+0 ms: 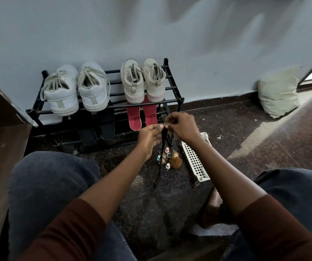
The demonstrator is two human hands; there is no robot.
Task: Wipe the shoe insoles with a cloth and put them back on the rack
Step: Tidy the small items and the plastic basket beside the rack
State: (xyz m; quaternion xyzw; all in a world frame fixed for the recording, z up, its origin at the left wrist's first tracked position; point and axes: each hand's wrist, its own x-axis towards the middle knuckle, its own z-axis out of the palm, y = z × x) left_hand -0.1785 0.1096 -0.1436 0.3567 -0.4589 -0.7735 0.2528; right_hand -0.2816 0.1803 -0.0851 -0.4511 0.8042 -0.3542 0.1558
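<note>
A black shoe rack (172,102) stands against the wall. Two white sneakers (76,89) and two smaller beige shoes (142,80) sit on its top shelf. Two red insoles (142,115) lean under the beige shoes, and two dark insoles (96,129) lean under the sneakers. In front of the rack, my left hand (148,138) and my right hand (181,125) pinch the top of a thin black strap (162,147) that hangs down to the floor. I cannot tell whether this strap is a cloth.
A white perforated plastic tray (194,159) lies on the dark floor at the right. Several small bottles and a brown item (170,159) stand beside it. A pale cushion (277,95) leans on the wall at far right. My knees frame the lower view.
</note>
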